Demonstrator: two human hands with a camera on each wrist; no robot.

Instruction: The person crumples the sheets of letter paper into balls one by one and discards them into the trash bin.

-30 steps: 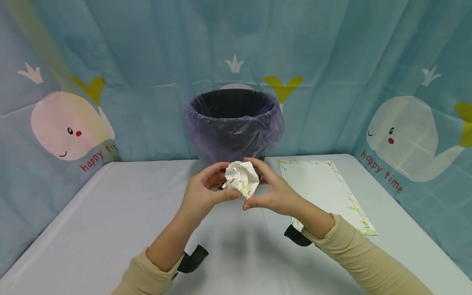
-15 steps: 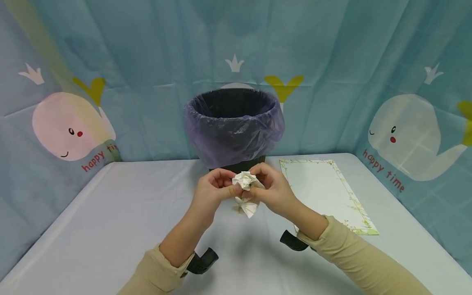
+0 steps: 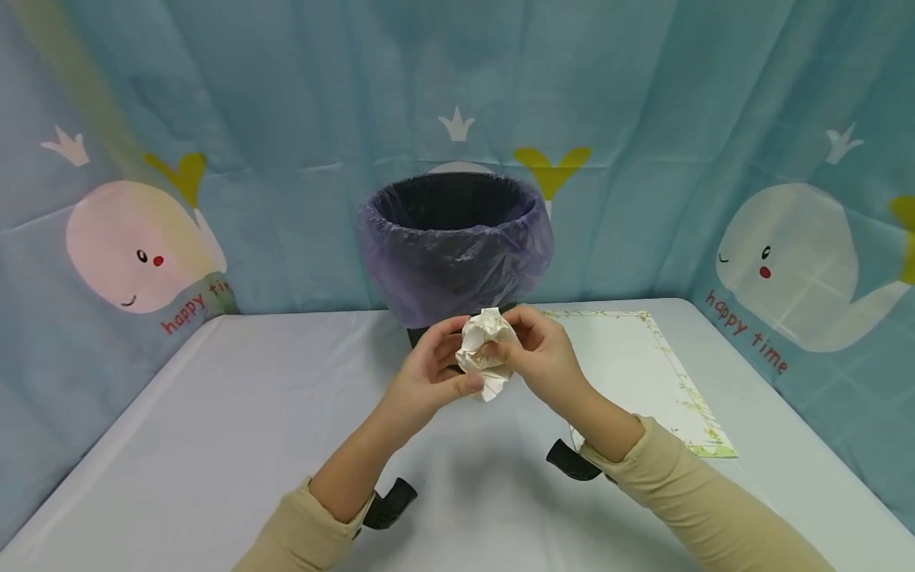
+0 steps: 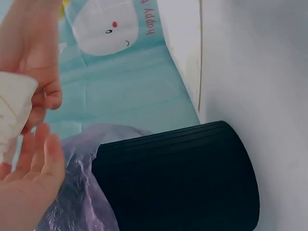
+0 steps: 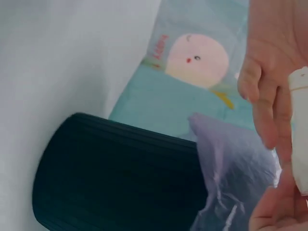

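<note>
A crumpled ball of white paper (image 3: 489,338) with faint yellow-green print is held between both hands above the table, in front of the bin. My left hand (image 3: 429,373) holds it from the left, fingers curved behind and thumb at its lower edge. The right hand (image 3: 546,357) pinches it from the right, its thumb pressed into the front. In the left wrist view the paper (image 4: 12,106) shows only partly at the left edge, beside the left hand (image 4: 31,192). At the right edge of the right wrist view, the right hand (image 5: 276,207) is partly cut off below the paper.
Behind the hands stands a black bin (image 4: 178,178) with a purple plastic liner (image 3: 457,266) folded over its rim. A flat sheet of paper (image 3: 629,365) with a leafy border lies to the right on the white-covered table (image 3: 214,429). Printed blue curtains (image 3: 286,95) enclose the table.
Both hands have turned and squeezed the paper ball; it is shifted slightly right. My right thumb has moved from below the paper onto its front. Bin and flat sheet stay put.
</note>
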